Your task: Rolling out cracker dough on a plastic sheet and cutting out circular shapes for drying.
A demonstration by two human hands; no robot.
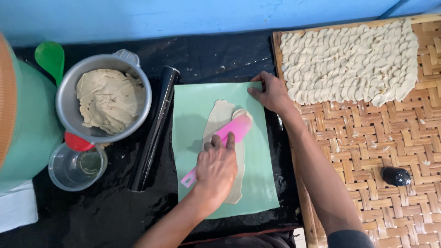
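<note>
The left hand (216, 167) grips a pink scraper (232, 133) and presses its flat end down on a thin strip of dough (220, 117). The dough lies flat in the middle of a green mat (193, 105) on the black table (105, 216). The right hand (271, 92) lies open and flat on the top right corner of the mat, with its fingers spread, gripping nothing. To do this step well, I think the scraper should stay low and flat, so its edge slides over the mat and does not tear the thin dough. The right hand should press hard on the corner so the mat cannot slip, and each push should be slow and even. Just left of the mat lies a black rolling pin (156, 128). Past it stands a metal pot (69, 110) with a big lump of dough inside. A clear cup (76, 167) sits just below the pot. On the right is a woven tray (390, 147) with many small cut dough pieces (349, 59) in rows at the top. Some things are hard to see. The left hand hides most of the scraper's handle and part of the dough under it. A small dark thing (396, 176) on the tray is too unclear to name. A big green tub (27, 133) is cut off at the left edge.
</note>
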